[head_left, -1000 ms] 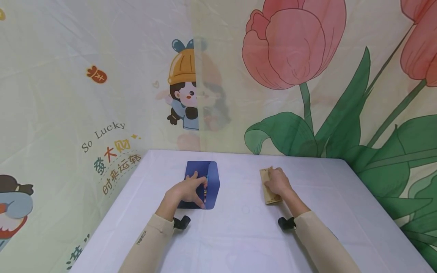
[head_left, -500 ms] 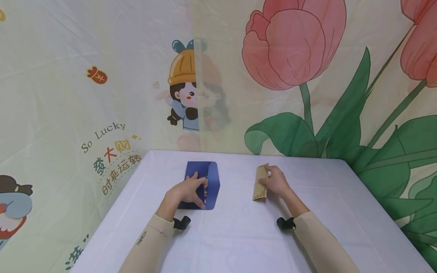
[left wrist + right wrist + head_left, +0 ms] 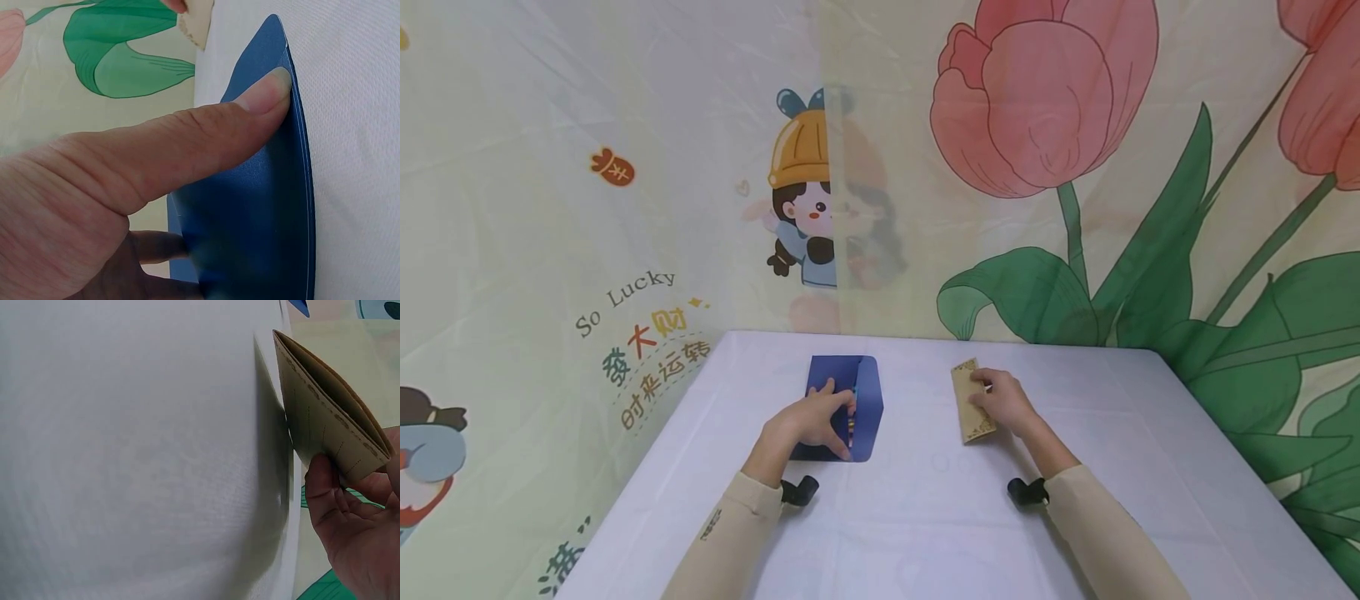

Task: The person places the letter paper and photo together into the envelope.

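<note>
A dark blue envelope [image 3: 870, 408] lies on the table in front of my left hand [image 3: 808, 418], its flap folded out to the right. A narrow multicoloured strip [image 3: 852, 427] shows along its mouth. In the left wrist view my thumb [image 3: 262, 94] presses near the flap's crease, and the other fingers grip the envelope from the far side, partly hidden. My right hand [image 3: 1011, 404] pinches a folded tan card [image 3: 967, 400] with brown decorative edging. The right wrist view shows that card tilted, its folded layers slightly apart and printed lines on its face.
Both hands work over a table [image 3: 917, 517] with a white cloth. Behind it hangs a printed backdrop [image 3: 895, 250] with tulips, cartoon figures and lettering. Black wrist-worn devices [image 3: 800, 490] sit at the sleeve cuffs.
My right hand has lifted the card, turned it and brought it a little left toward the envelope. The left hand and the envelope have stayed put.
</note>
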`<state>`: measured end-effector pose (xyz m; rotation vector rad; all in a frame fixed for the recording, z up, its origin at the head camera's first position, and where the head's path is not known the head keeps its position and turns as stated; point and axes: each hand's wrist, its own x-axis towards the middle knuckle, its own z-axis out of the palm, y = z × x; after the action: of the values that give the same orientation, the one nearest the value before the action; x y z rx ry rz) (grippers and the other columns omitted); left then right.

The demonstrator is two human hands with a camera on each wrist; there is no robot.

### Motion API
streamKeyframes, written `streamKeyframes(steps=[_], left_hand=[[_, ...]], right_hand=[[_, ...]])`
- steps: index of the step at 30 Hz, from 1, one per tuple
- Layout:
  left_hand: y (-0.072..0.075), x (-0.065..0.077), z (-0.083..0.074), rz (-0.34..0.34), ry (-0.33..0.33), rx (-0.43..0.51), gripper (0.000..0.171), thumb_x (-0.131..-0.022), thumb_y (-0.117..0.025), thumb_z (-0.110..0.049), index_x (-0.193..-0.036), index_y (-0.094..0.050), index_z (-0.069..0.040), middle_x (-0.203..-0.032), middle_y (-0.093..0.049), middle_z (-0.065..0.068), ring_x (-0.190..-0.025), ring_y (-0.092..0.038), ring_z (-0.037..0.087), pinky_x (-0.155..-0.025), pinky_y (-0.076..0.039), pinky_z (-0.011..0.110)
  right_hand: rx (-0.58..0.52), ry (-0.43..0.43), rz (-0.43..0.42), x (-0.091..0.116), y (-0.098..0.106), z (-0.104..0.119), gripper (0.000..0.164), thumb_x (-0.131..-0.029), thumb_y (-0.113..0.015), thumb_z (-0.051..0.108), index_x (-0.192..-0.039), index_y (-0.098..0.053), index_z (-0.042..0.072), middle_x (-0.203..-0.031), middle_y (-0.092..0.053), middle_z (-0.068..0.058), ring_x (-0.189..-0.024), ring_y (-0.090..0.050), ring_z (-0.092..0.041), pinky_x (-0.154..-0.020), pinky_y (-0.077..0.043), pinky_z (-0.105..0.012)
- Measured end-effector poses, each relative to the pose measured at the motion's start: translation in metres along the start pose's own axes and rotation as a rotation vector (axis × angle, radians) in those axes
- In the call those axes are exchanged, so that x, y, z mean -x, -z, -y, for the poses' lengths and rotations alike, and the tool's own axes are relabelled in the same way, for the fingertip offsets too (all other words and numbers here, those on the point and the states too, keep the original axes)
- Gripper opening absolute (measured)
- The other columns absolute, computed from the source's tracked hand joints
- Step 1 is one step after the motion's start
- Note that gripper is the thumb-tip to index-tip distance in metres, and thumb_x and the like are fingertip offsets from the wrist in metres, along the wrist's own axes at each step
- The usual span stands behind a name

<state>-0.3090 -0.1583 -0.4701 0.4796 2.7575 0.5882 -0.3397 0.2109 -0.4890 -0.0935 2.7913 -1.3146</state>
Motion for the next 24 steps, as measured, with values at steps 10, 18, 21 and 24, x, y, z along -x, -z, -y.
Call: streamKeyframes(steps=[10,18,21,24], left_hand=[[0.001,0.001,-0.002,0.000,0.002,-0.001,0.061,-0.066,-0.099,-0.037,-0.110,-0.058,-0.027,-0.171,-0.013,0.028,-0.151,-0.012,0.065,-0.108,-0.030,0.083],[0.000,0.001,-0.002,-0.004,-0.003,-0.003,0.061,-0.066,-0.099,-0.036,-0.109,-0.058,-0.026,-0.171,-0.014,0.030,-0.151,-0.014,0.066,-0.108,-0.029,0.083],[0.000,-0.001,-0.001,-0.005,-0.009,-0.007,0.061,-0.065,-0.100,-0.036,-0.109,-0.058,-0.026,-0.171,-0.015,0.030,-0.150,-0.015,0.066,-0.109,-0.029,0.082],[0.000,-0.002,0.000,-0.005,-0.014,-0.006,0.061,-0.065,-0.100,-0.036,-0.108,-0.057,-0.027,-0.171,-0.014,0.030,-0.150,-0.015,0.066,-0.110,-0.028,0.082]], right_hand=[[-0.045,0.013,-0.019,-0.001,-0.001,0.001,0.066,-0.093,-0.077,0.014,-0.151,-0.048,-0.001,-0.117,-0.068,-0.020,-0.079,-0.061,-0.019,-0.063,-0.051,-0.028],[-0.075,0.022,-0.035,-0.003,-0.002,0.006,0.074,-0.088,-0.083,0.014,-0.153,-0.048,0.003,-0.082,-0.066,-0.007,-0.064,-0.054,-0.013,-0.055,-0.045,-0.028],[-0.083,0.012,-0.056,-0.003,-0.002,0.009,0.075,-0.088,-0.083,0.016,-0.153,-0.048,0.004,-0.070,-0.063,-0.004,-0.061,-0.053,-0.013,-0.053,-0.043,-0.028],[-0.106,0.007,-0.077,-0.002,-0.004,0.013,0.073,-0.089,-0.083,0.018,-0.152,-0.048,0.004,-0.075,-0.070,-0.006,-0.063,-0.059,-0.012,-0.055,-0.045,-0.028]])
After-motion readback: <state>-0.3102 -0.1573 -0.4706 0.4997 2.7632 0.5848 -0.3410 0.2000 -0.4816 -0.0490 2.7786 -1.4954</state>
